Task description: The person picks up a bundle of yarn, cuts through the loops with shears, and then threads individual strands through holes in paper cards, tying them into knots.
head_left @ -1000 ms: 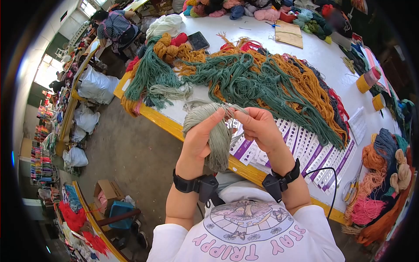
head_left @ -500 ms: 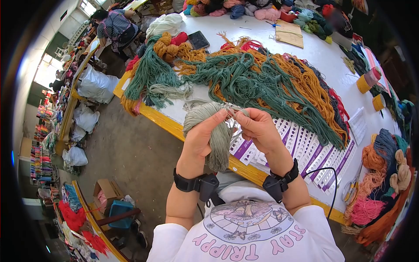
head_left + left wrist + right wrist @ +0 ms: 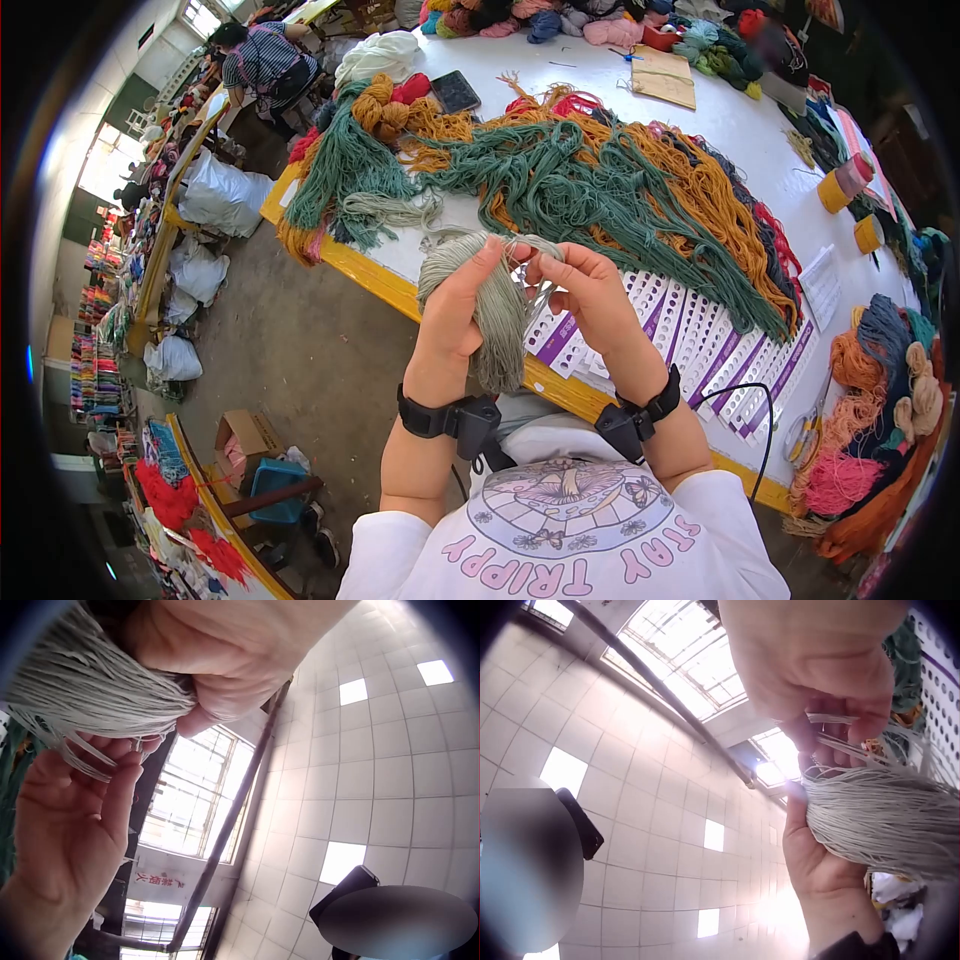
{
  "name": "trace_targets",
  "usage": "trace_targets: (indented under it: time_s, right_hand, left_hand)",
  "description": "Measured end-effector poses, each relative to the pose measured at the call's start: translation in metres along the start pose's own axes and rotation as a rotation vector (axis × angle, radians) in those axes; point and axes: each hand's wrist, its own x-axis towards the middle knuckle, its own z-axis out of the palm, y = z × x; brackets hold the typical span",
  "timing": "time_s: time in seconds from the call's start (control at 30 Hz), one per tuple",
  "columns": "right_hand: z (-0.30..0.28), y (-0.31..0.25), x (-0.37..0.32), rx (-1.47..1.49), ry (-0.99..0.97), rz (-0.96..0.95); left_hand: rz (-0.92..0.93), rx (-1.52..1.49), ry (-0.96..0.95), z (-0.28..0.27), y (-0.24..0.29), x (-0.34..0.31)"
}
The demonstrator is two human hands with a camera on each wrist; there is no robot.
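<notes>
A thick hank of pale grey-green yarn [image 3: 503, 335] hangs over my left hand [image 3: 455, 310], whose thumb lies along its near side while the other fingers are hidden behind it. At the top of the hank, my right hand [image 3: 592, 295] pinches several strands between thumb and fingertips. A small loop of these strands spreads from the right fingertips. In the left wrist view the hank [image 3: 97, 690] stretches sideways and the right fingers work close at its edge. The right wrist view shows the hank [image 3: 877, 817] bunched against the left palm.
Green yarn [image 3: 560, 180] and mustard yarn [image 3: 735, 215] lie heaped across the white table behind my hands. Purple-and-white punched cards [image 3: 690, 340] spread under and right of the hands. A phone [image 3: 455, 93], yarn cones [image 3: 840, 188] and scissors [image 3: 803, 437] are farther off.
My left thumb has lifted back from the right fingertips, leaving a gap between them. The right hand has shifted slightly left, drawing out strands. The hank stays in the left hand.
</notes>
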Motion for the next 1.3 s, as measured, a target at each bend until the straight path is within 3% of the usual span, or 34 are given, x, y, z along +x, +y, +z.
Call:
trace_targets:
  time_s: [0.1, 0.37, 0.57, 0.7, 0.97, 1.07, 1.17, 1.3]
  right_hand:
    - [0.005, -0.008, -0.001, -0.001, 0.017, 0.039]
    - [0.006, -0.001, 0.004, -0.171, 0.002, 0.005]
    - [0.003, 0.001, 0.004, 0.069, -0.001, 0.090]
    - [-0.003, 0.005, 0.005, 0.075, -0.042, 0.081]
    - [0.001, 0.001, 0.004, 0.178, -0.073, 0.106]
    - [0.000, 0.004, 0.005, 0.098, -0.057, 0.084]
    - [0.007, -0.001, 0.004, -0.206, 0.002, 0.047]
    - [0.005, 0.007, 0.009, -0.348, -0.066, -0.100]
  left_hand:
    - [-0.002, 0.023, 0.059, 0.008, 0.001, -0.003]
    - [-0.004, 0.130, -0.052, 0.008, -0.002, -0.004]
    - [0.030, 0.122, -0.057, 0.007, 0.000, -0.004]
    - [0.055, 0.164, -0.082, 0.006, 0.001, -0.005]
    - [0.095, 0.223, 0.052, 0.003, -0.003, -0.004]
    - [0.112, 0.231, 0.051, 0.005, -0.002, -0.006]
    - [0.109, 0.208, 0.017, 0.000, -0.003, -0.003]
    - [0.108, 0.185, 0.062, 0.006, 0.001, -0.005]
